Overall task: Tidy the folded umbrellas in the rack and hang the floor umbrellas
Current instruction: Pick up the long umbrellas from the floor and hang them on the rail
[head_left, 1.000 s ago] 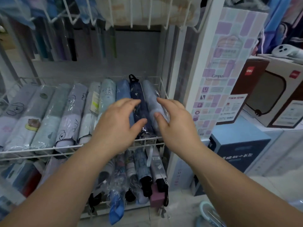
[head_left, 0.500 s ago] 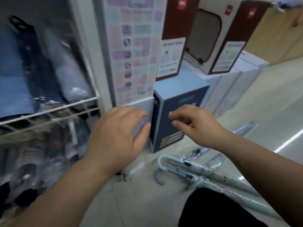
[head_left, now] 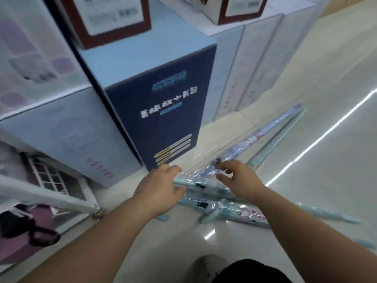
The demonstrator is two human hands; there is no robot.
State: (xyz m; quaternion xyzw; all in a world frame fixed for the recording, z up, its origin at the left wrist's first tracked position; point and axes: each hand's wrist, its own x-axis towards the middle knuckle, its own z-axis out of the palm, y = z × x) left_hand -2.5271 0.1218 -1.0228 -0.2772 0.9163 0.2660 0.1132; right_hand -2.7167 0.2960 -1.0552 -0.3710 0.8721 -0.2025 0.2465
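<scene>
Pale-blue floor umbrellas [head_left: 204,185] lay on the tile [head_left: 336,160] by a navy box [head_left: 163,119] — L hand [head_left: 161,186] & R hand [head_left: 242,180] just over them, fingers loosely spread, gripping nothing — contact unclear.

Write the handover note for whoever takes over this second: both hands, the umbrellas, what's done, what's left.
Left hand: open, reaching down at the near end of the pale blue umbrella; no grip yet.
Right hand: open, fingers spread over the plastic sleeve of the patterned umbrella; no grip yet.
Things: several long umbrellas lie crossed on the floor in front of the dark blue box; the curved-handle umbrella lies nearest.
Done: none hung. The folded umbrellas are out of view, so the rack cannot be judged.
Left: pick up each floor umbrella and hang it.
</scene>
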